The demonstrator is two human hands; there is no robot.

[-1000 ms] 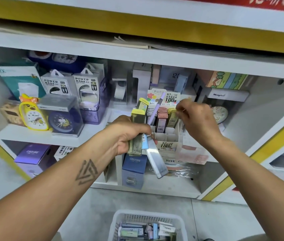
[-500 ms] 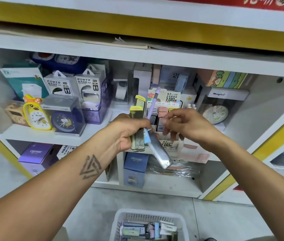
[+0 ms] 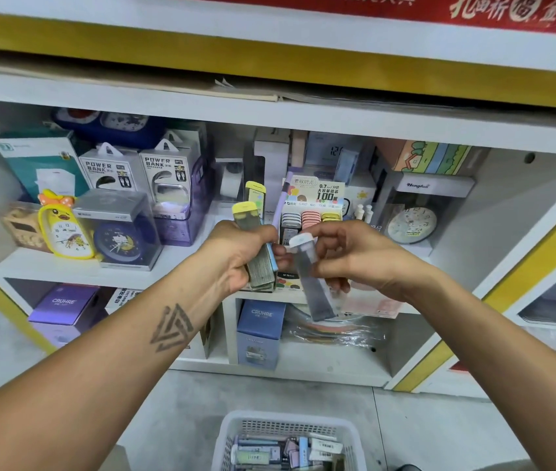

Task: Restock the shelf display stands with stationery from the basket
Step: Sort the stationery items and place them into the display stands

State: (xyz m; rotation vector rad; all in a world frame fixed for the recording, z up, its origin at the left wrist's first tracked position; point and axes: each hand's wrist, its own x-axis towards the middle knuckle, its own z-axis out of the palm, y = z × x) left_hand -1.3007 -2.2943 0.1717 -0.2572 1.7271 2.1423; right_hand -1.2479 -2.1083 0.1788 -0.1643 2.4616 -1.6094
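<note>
Right hand [image 3: 354,256] grasps clear white-capped lead tube [image 3: 314,283]; left hand [image 3: 239,256] clenches yellow-capped lead tubes [image 3: 256,246]. Display stand [image 3: 314,205] on white shelf [image 3: 66,266]; basket [image 3: 287,426] on grey floor.

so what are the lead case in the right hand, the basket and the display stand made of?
Lead case: looks like clear smooth plastic, dark leads show through, opaque white cap. Basket: likely molded white plastic, perforated grid walls, matte. Display stand: probably printed cardboard, flat glossy panel with colour graphics and thin folded edges. The right hand pinches the case.
</note>
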